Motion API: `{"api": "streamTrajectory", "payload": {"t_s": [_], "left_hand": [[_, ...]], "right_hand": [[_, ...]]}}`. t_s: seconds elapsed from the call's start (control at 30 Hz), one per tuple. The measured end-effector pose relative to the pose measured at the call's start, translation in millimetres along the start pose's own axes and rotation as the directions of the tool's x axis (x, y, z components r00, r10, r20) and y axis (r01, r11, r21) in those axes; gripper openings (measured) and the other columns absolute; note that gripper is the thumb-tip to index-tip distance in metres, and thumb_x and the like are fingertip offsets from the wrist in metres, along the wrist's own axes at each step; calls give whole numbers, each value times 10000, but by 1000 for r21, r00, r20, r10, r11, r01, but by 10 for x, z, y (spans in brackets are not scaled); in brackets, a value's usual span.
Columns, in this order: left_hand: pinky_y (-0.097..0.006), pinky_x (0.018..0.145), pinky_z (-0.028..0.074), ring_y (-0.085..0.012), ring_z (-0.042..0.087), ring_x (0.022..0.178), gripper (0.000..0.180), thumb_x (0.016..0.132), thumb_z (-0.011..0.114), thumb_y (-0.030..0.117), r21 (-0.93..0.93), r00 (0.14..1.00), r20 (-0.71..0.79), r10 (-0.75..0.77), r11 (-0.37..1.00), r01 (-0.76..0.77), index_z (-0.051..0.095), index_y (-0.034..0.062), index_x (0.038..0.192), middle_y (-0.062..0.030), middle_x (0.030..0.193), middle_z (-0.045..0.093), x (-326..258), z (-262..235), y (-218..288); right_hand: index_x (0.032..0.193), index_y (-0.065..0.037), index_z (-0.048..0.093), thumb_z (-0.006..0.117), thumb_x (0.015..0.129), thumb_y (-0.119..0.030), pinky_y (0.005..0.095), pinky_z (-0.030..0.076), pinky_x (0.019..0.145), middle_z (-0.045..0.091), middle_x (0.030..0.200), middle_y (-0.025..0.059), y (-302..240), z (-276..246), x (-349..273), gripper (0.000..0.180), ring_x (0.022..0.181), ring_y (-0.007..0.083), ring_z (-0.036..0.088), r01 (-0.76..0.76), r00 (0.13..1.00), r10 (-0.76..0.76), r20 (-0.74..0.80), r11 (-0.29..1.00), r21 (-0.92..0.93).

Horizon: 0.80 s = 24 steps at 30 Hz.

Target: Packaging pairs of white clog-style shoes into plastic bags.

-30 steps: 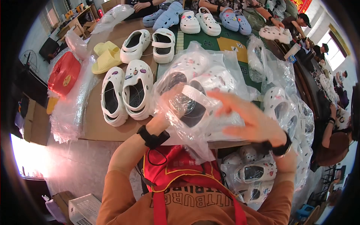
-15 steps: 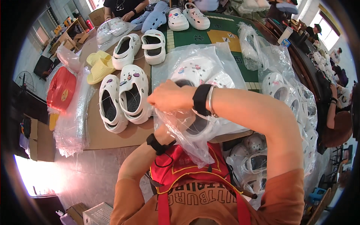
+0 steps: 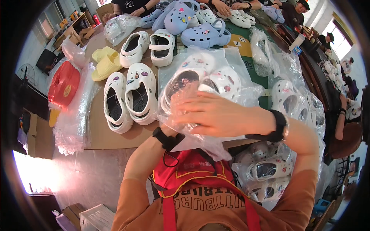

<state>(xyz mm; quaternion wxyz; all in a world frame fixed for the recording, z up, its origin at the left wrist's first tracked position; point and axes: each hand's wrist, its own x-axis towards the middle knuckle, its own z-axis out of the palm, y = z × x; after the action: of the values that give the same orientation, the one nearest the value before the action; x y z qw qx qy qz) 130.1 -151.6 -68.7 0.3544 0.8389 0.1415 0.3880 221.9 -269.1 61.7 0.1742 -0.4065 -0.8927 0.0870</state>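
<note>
Plastic-bagged clogs [image 3: 204, 82] (left hand hidden)

The person wears an orange-brown long-sleeved top with dark block lettering across the chest. Over it hangs a red apron [image 3: 200, 175] with thin yellow piping along its edges and red straps running down the front. A thin dark cord loops at the neck of the apron. The sleeves are pushed up, leaving the forearms bare. The left hand [image 3: 173, 115] has a black band [image 3: 166, 138] at the wrist. The right hand [image 3: 216, 114] has a wider black band [image 3: 278, 125] at the wrist, with a thin silvery bangle right beside it.
</note>
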Motion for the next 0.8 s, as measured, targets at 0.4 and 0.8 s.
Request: {"api": "streamTrajectory", "payload": {"t_s": [0.4,0.8], "left_hand": [[-358,867,411,-303,494,1072,647,731,662,282,274,961,-8,-275,924,267,378,64,1271,-202,1160,495,459,87,77],[-436,858,374,-321,462,1057,271,710,605,153,408,936,214,280,845,-346,562,98,972,-111,1127,519,209,-295,215]], "right_hand": [[1339,-180,329,667,721,-357,599,216,966,211,1398,188,-430,592,-860,726,1272,364,264,-439,898,438,30,894,84],[940,-60,504,584,749,-77,380,414,787,447,1149,176,-244,426,-1258,208,1002,352,475,-780,582,813,12,554,292]]}}
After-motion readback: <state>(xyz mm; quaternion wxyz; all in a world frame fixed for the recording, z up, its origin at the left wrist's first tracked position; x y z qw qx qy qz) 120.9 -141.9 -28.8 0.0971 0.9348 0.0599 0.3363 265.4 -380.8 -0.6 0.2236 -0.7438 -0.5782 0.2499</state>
